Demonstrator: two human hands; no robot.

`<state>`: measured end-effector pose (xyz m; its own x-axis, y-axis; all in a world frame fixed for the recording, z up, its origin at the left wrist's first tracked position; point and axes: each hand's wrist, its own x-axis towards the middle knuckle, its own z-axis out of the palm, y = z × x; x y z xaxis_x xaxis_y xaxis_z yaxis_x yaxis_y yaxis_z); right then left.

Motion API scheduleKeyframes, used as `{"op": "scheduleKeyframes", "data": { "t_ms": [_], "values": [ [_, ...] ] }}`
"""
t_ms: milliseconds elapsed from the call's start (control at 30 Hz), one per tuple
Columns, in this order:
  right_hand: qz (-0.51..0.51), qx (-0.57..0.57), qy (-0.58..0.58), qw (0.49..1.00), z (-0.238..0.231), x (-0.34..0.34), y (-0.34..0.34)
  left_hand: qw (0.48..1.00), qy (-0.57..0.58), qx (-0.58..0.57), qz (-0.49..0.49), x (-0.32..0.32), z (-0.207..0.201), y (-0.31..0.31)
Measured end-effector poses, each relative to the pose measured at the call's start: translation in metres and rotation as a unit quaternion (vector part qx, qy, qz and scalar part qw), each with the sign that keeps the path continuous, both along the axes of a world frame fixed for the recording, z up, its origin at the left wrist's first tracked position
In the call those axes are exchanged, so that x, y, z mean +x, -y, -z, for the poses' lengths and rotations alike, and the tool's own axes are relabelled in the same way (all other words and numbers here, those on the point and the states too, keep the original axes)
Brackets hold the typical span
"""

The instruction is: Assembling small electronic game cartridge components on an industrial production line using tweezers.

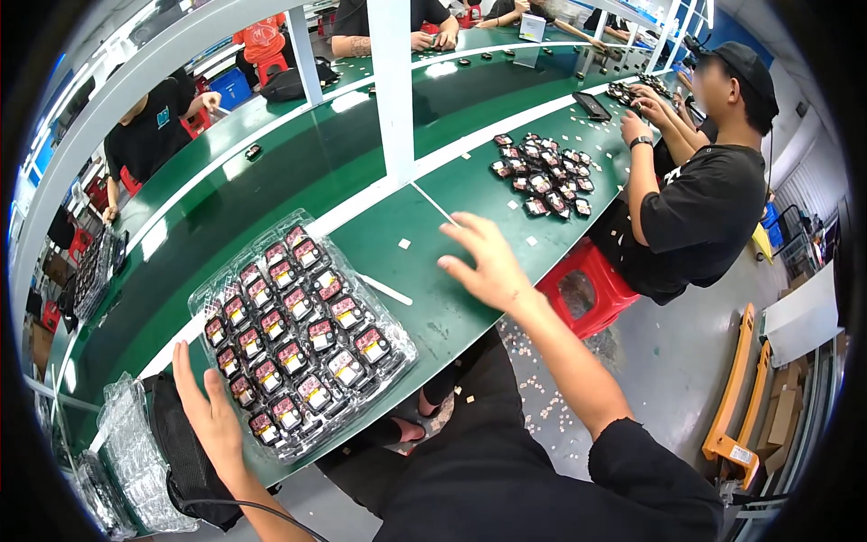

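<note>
A clear plastic blister tray (302, 221) lies on the green work surface before me, filled with rows of small black square items (292, 357) bearing pink and white labels. Beside its left edge is my left hand (209, 411), fingers apart and nothing in them. Over the bare green surface right of the tray hovers my right hand (488, 262), its fingers spread and holding nothing visible. A thin white strip (433, 202) ends near its fingertips; whether they touch cannot be told. Another white strip (386, 289) lies by the tray's right side.
A loose heap of similar black items (546, 172) lies to the right, near a seated co-worker (713, 172). A white post (391, 90) rises ahead beside the green conveyor (298, 172). Stacked clear trays (135, 452) and a black bag (185, 443) sit at left. A red stool (587, 289) stands right.
</note>
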<state>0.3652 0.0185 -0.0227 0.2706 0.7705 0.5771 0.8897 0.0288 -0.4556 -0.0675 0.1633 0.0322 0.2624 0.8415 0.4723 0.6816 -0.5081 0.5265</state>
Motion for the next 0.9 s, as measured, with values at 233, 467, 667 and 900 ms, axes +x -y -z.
{"op": "scheduleKeyframes", "data": {
  "t_ms": [233,467,667,900],
  "values": [
    [0.349,-0.020,0.028,0.937,0.013,0.203,0.055,0.979,0.187,-0.024,-0.079,-0.052,0.062,0.036],
    [0.299,-0.151,0.017,0.942,0.017,0.219,0.035,0.960,0.259,-0.034,-0.097,-0.068,0.102,0.058],
    [0.233,-0.133,0.010,0.963,0.016,0.222,0.025,0.956,0.258,-0.035,-0.132,-0.057,0.102,0.054],
    [0.179,-0.096,0.044,0.978,0.017,0.169,0.009,0.964,0.233,-0.032,-0.126,-0.054,0.104,0.057]
  ]
}}
